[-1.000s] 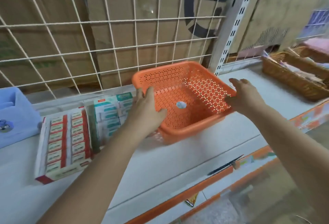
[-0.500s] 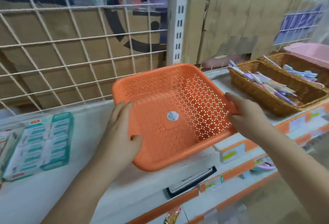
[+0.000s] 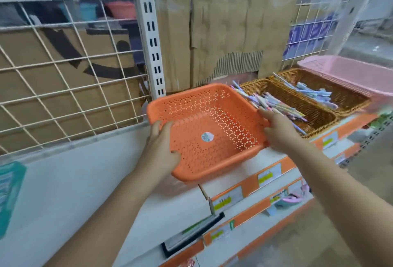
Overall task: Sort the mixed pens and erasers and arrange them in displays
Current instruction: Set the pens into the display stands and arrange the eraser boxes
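Here, left hand [image 3: 161,150] and right hand [image 3: 276,130], fingers curled, grip opposite rims of the orange basket [image 3: 212,116]; just right of it, a wicker basket [image 3: 323,118] holds pens [image 3: 272,102].

Perforated basket [image 3: 187,105] sits btwn both hands over shelf [image 3: 74,171]: left hand [image 3: 161,150] grips its left rim, right hand [image 3: 278,130] its right rim. Just right: near wicker basket [image 3: 319,118] w/ pens [image 3: 274,105] in it. Right of that & further back, far wicker basket [image 3: 319,84], then plastic tub [image 3: 350,73]. Behind: wire grid [image 3: 63,94] at left, post [image 3: 152,54] mid, cardboard [image 3: 223,33] at right.
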